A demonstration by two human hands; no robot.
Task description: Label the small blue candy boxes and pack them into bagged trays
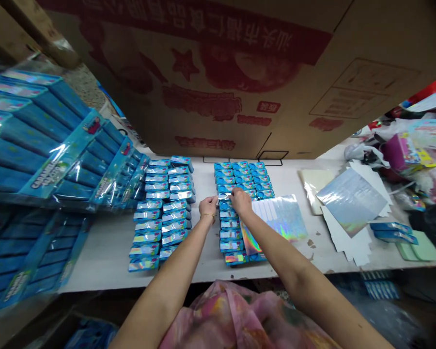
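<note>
Columns of small blue boxes (229, 234) lie on the white table in front of me. My left hand (208, 208) is pinched closed at the left edge of the column. My right hand (241, 201) is closed above the same column, its fingertips pointing left. Between both sets of fingertips is a small silvery sticker (224, 197), at one box's top. Boxes nearer me carry similar shiny strips, while those farther away show round blue marks. Beneath my right forearm, a holographic sticker sheet (287, 218) with pale label strips overlaps the boxes.
Two more columns of blue boxes (147, 226) stand to the left, beside stacked wrapped blue packs (47, 160). A large cardboard carton (218, 111) blocks the far side. Silvery sheets (352, 199), two blue boxes (393, 232) and bagged clutter (407, 150) lie right.
</note>
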